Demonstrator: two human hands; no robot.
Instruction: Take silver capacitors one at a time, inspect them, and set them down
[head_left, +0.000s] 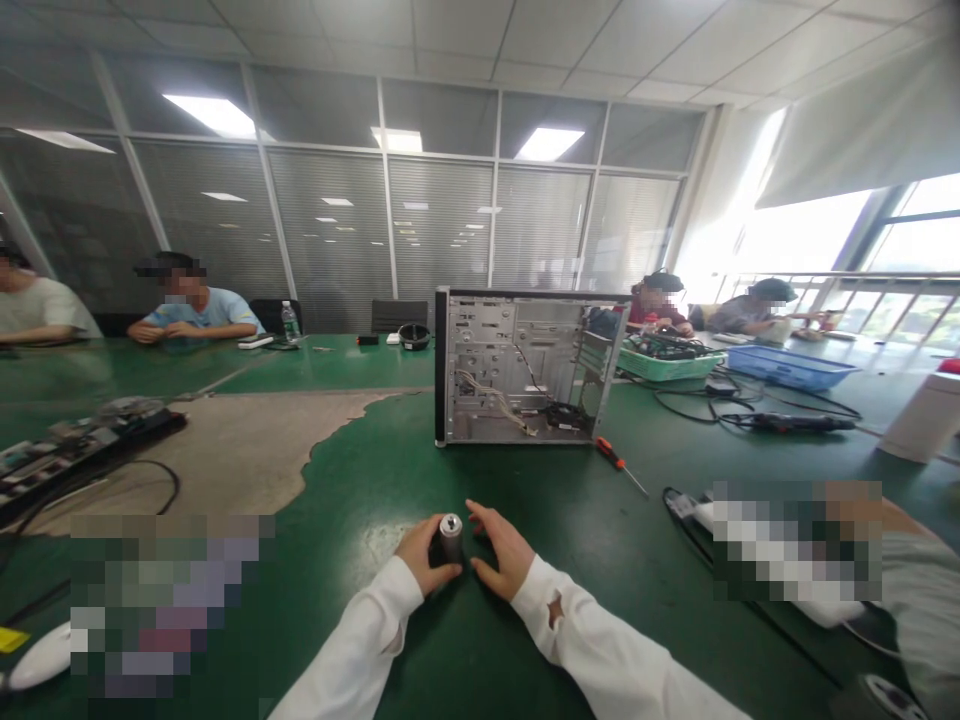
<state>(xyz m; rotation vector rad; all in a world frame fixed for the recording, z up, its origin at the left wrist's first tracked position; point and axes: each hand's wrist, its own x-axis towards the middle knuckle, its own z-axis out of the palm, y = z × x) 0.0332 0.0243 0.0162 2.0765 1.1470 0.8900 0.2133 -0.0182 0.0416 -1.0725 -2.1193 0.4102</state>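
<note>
Basically center-front: metal cylinder point(451, 545), upright, top end facing up, between the two hands over the green table point(337, 640). Left hand point(424, 555) curls around it, fingers on the far side, thumb across the front near its lower part; grip reads as closed around the cylinder, how firm can't tell. Base hidden by the thumb, so can't tell if it rests on the table. Right hand point(506, 550) is just beside, apart from the cylinder, thumb and fingers spread, palm turned toward it, holding nothing. Both sleeves white, right one with a hole near the cuff. Beyond the hands: computer case point(517, 340) standing, interior facing the camera, pale wires point(499, 400) and a black fan point(568, 416) low inside. Screwdriver point(611, 453), orange-red handle, lies just beside the case's lower right corner, shaft angled toward the camera. Farther right: green basket point(667, 368) full of cables, blue basket point(795, 372) beside it, black corded tool point(802, 424) in front. Left side: long board with components point(82, 450) near a ragged tan patch point(247, 430). Co-workers sit across the table, left and right; a grey sleeve point(926, 590) enters at the right edge. Some spots pixelated, unreadable.
</note>
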